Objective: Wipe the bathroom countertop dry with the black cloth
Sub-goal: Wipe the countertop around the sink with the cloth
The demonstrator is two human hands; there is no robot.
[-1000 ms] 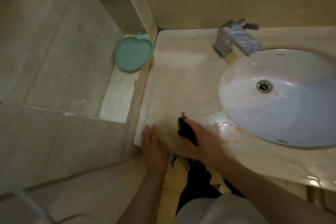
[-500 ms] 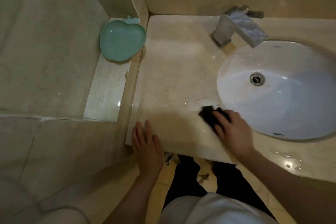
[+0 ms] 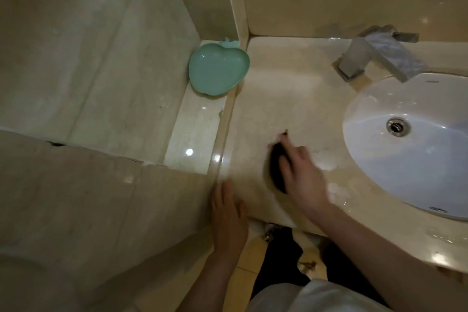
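The fingers of the right hand (image 3: 302,177) are curled over a crumpled black cloth (image 3: 276,169) and press it onto the beige polished-stone countertop (image 3: 286,88), a little below the centre of the frame. The hand is blurred, so how each finger sits on the cloth cannot be told; it looks like a whole-hand grip with the cloth showing at the fingers' left side. A thin dark tip of the cloth sticks up just above the fingertips. Its forearm runs down to the lower right of the frame.

The left hand (image 3: 228,215) lies flat with its fingers straight and close together, resting on the countertop's front left corner at lower centre.

Wet patches and small glints of water lie on the stone just right of the cloth, between it and the white oval undermount sink basin (image 3: 430,172) at the right edge. A square chrome faucet (image 3: 374,58) stands at upper right behind the basin. A teal apple-shaped plastic dish (image 3: 217,71) sits on the lower marble ledge (image 3: 192,134) left of the countertop, in the upper middle of the frame, well apart from the cloth.
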